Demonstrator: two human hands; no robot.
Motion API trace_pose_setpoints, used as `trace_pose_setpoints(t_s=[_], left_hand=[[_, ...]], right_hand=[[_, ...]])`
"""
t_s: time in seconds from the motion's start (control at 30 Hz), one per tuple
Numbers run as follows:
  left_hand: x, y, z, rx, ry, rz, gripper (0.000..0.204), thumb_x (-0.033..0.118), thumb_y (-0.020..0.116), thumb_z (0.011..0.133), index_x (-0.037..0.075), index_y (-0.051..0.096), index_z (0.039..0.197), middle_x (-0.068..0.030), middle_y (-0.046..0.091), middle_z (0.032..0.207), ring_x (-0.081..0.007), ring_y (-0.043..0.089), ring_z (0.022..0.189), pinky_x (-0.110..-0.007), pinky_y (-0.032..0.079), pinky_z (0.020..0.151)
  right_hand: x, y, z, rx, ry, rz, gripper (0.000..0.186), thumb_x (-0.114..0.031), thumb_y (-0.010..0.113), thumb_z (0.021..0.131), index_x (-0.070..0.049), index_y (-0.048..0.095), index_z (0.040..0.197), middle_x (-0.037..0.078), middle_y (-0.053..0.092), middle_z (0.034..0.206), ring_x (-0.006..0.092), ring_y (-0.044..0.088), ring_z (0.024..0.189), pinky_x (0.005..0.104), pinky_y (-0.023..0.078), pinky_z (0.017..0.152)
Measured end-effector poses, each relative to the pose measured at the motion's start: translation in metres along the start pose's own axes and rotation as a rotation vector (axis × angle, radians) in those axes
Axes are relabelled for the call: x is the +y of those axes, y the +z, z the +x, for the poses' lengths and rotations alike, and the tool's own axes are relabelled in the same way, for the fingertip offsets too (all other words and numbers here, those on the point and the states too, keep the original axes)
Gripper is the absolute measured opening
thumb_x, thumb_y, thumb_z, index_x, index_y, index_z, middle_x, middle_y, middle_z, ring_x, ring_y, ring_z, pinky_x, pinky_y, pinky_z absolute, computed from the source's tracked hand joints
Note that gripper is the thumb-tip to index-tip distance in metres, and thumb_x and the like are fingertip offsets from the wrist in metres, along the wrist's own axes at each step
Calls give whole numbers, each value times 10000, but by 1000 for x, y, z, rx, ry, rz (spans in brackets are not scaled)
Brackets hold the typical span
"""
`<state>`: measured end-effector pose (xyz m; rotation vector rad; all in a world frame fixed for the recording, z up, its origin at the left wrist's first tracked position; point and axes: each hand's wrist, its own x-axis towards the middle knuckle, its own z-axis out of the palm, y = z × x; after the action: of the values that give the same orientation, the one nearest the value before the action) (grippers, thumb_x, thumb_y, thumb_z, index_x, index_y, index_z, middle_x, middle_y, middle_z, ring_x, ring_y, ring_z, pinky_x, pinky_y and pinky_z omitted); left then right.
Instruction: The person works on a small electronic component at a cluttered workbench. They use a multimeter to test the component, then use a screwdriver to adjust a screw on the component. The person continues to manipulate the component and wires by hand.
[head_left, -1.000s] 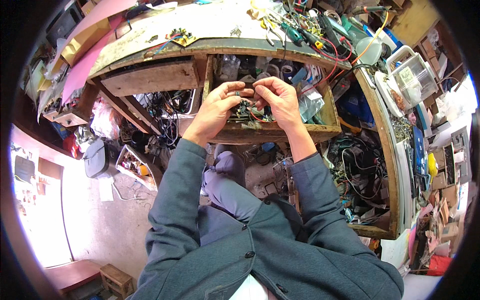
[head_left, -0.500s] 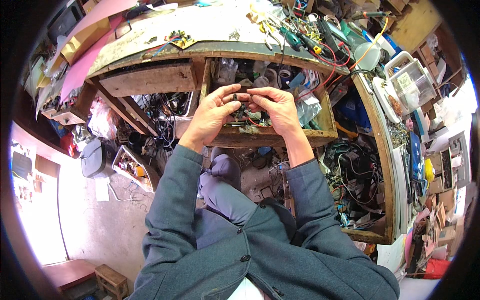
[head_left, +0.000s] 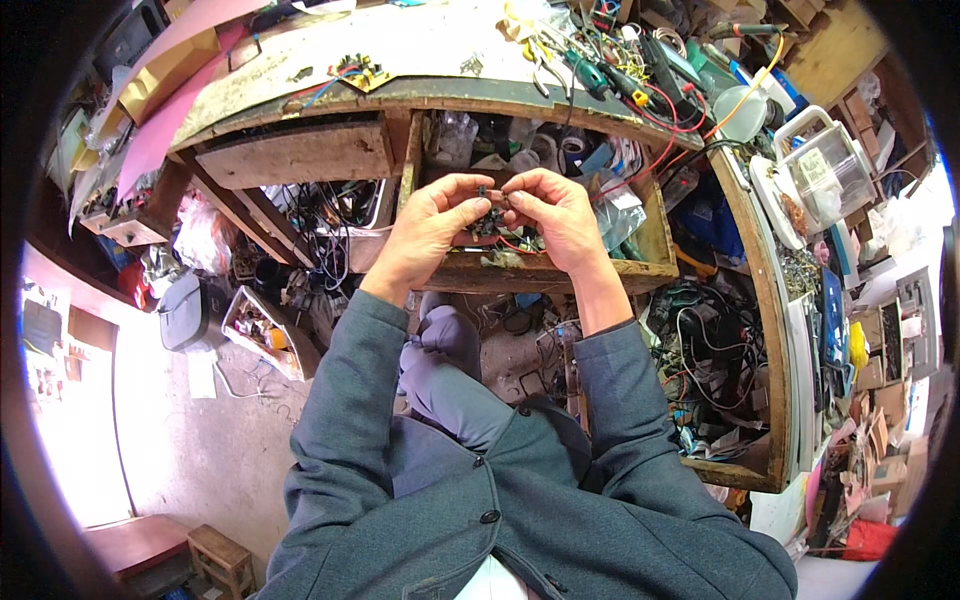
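Note:
My left hand (head_left: 432, 228) and my right hand (head_left: 562, 218) meet fingertip to fingertip above an open wooden drawer (head_left: 530, 273). A small dark part (head_left: 483, 191) with thin ends sits between the thumb and fingers of my left hand; its kind is too small to tell. The right thumb and forefinger are pinched together right beside it, and whether they grip the same part or another tiny piece is hidden. Below the fingers, the drawer holds small dark components, a red wire and clear plastic bags (head_left: 456, 140).
On the bench top (head_left: 440, 70) lie a small circuit board (head_left: 360, 72) with wires, pliers (head_left: 545, 72) and a green-handled tool (head_left: 584, 70). A clear plastic container (head_left: 825, 170) stands at right. Tangled cables fill an open compartment (head_left: 715, 340). A small wooden stool (head_left: 222, 560) is at lower left.
My hands have drawn closer together. The left fingers have closed more around the small dark part, and the right fingertips have come up against it.

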<state>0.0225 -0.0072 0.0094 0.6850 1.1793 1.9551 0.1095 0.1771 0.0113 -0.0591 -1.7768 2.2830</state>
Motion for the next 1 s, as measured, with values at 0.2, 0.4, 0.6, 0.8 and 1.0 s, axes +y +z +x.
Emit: trace_pose_setpoints(t_s=[0.2,0.4,0.6,0.8,1.0], left_hand=[[2,2,4,93,-23,-3,297,128,620,976,24,600,1253,-63,652,1079,-159,657,968,-369,608,826],[-5,-3,10,137,-56,55,260,150,643,964,4,614,1176,-67,661,1039,-165,672,890,-363,619,760],[-2,0,9,136,-61,70,237,169,646,967,-3,635,1130,-70,677,1002,-151,675,824,-307,606,671],[-5,-3,10,121,-75,116,242,207,637,976,22,636,1132,-50,683,991,-150,684,828,-330,610,688],[-3,-3,10,94,-102,131,242,219,634,981,31,639,1133,-39,683,983,-132,676,812,-308,593,659]], right_hand=[[4,-5,3,-43,66,29,119,-55,632,948,2,637,1052,44,678,892,127,670,771,250,538,680],[1,-9,2,-50,90,57,149,-34,688,898,0,636,1034,48,684,882,130,669,760,248,536,679],[-3,-8,1,-10,125,99,206,2,725,849,6,625,1029,68,693,868,141,675,713,255,563,639],[-2,-8,3,-15,163,87,188,18,726,839,8,624,996,70,687,842,147,677,699,254,563,619],[-5,-7,2,-45,200,58,181,14,734,829,-15,631,974,48,681,818,124,652,671,236,531,591]])
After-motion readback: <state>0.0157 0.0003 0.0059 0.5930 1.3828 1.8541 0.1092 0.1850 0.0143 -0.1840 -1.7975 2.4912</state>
